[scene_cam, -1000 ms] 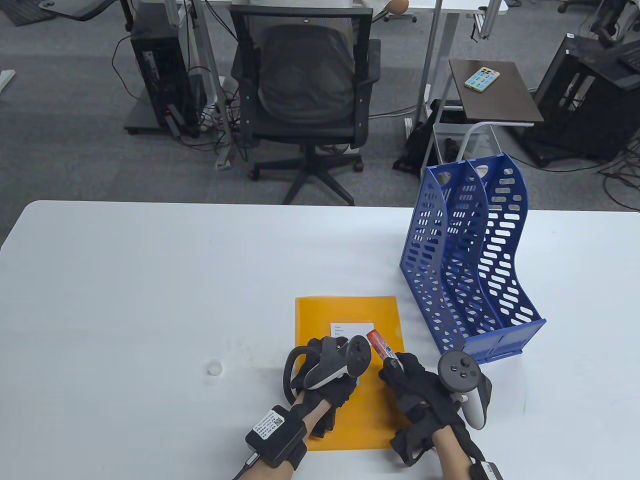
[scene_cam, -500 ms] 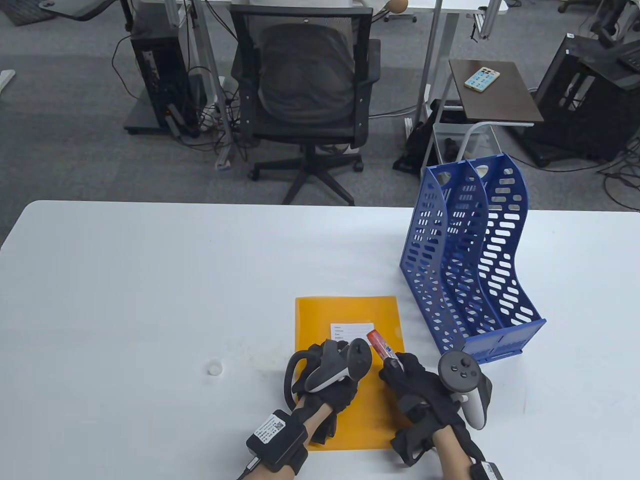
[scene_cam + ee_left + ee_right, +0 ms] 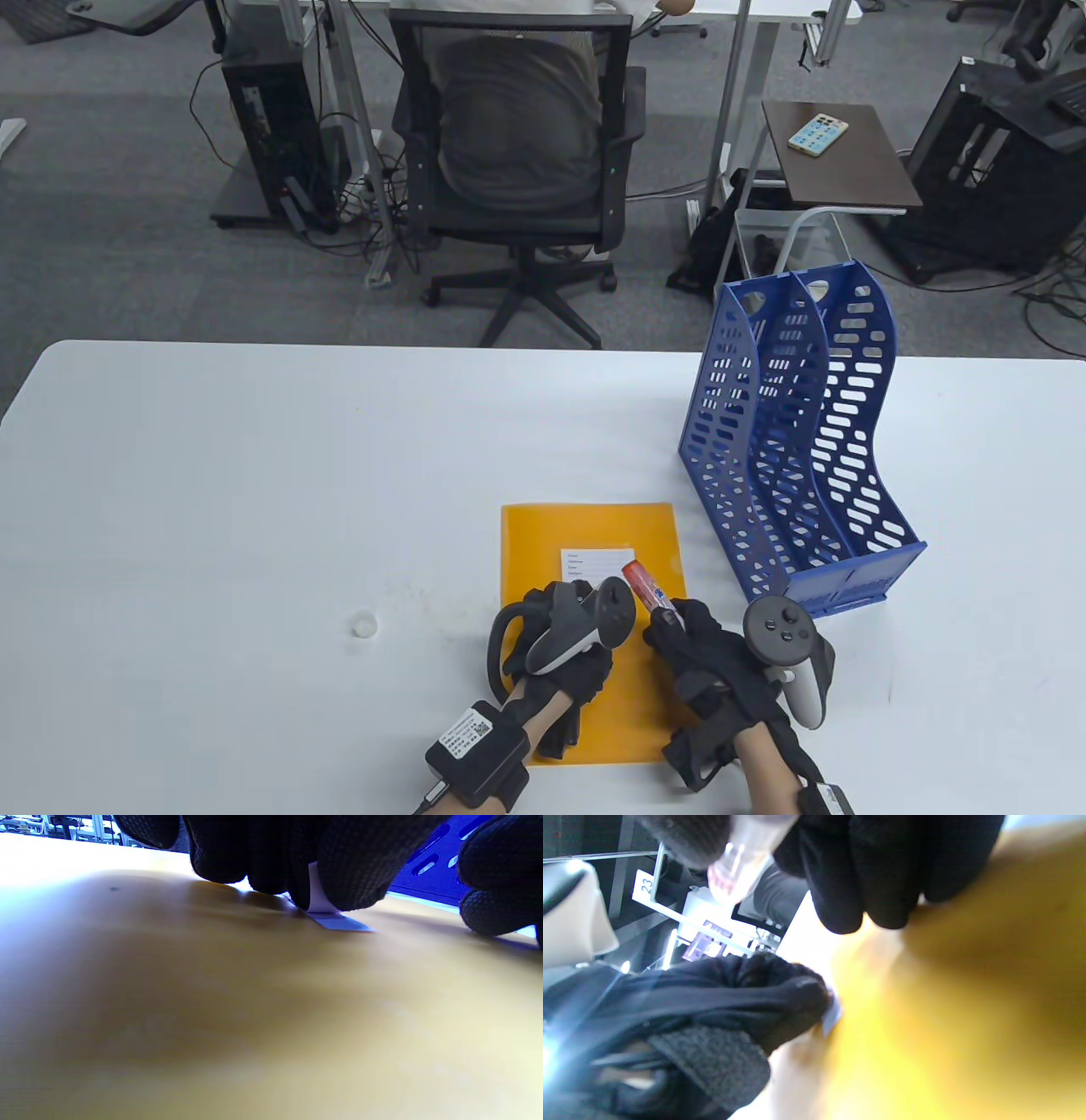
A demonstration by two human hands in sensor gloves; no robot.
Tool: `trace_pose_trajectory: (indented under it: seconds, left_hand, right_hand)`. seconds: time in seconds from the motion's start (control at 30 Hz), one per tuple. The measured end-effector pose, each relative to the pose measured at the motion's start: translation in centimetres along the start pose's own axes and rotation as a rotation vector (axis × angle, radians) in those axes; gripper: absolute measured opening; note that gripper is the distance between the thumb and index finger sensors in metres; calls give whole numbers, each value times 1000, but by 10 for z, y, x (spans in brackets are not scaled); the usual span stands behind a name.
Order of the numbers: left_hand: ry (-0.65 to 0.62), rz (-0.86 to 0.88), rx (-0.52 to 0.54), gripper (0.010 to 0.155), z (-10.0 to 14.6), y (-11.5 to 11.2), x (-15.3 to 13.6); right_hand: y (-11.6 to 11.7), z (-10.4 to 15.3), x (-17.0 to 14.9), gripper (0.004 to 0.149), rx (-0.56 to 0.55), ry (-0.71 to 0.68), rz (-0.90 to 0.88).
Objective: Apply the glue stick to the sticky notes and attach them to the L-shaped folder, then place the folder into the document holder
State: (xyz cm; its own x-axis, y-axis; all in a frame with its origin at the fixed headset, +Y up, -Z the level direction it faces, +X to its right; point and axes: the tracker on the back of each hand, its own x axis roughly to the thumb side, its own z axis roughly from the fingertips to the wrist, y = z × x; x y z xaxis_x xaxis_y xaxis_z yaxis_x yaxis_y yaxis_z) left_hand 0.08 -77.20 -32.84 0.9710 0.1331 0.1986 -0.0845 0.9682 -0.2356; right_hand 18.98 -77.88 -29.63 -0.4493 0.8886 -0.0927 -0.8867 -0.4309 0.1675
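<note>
Mid-task by look: white sticky note (image 3: 596,562) on orange L-shaped folder (image 3: 543,543), near table's front edge.

Left hand (image 3: 560,645) fingers curled, pinching note's near corner, peeled up.

Right hand (image 3: 708,654) grips uncapped glue stick (image 3: 646,588).

Left to do: gluing, filing.

Blue perforated plastic document holder (image 3: 797,441) stands empty toward table's right edge.

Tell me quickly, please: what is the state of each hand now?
Left hand: closed, its fingers pinch the sticky note on the yellow folder.
Right hand: closed, it grips the glue stick.
</note>
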Motion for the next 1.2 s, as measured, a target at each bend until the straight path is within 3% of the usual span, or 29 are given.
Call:
trace_pose_trajectory:
  seconds: [0.27,0.4,0.57,0.77,0.93,1.2]
  left_hand:
    - [-36,115,-100,48,-4,3,-11]
    - [-45,193,-149,46,-8,5,-18]
    - [-47,165,-162,39,-11,7,-20]
    - [-43,103,-119,42,-11,6,-17]
    - [-37,81,-150,42,-11,6,-17]
    - [-4,121,-239,56,-14,5,-18]
  right_hand:
    - [0,0,0,63,-1,-3,5]
    - [1,0,0,63,-2,-4,9]
    - [1,0,0,63,-2,-6,13]
    - [1,0,0,63,-1,-6,13]
    - [1,0,0,63,1,-4,10]
    - [1,0,-1,63,-1,-3,1]
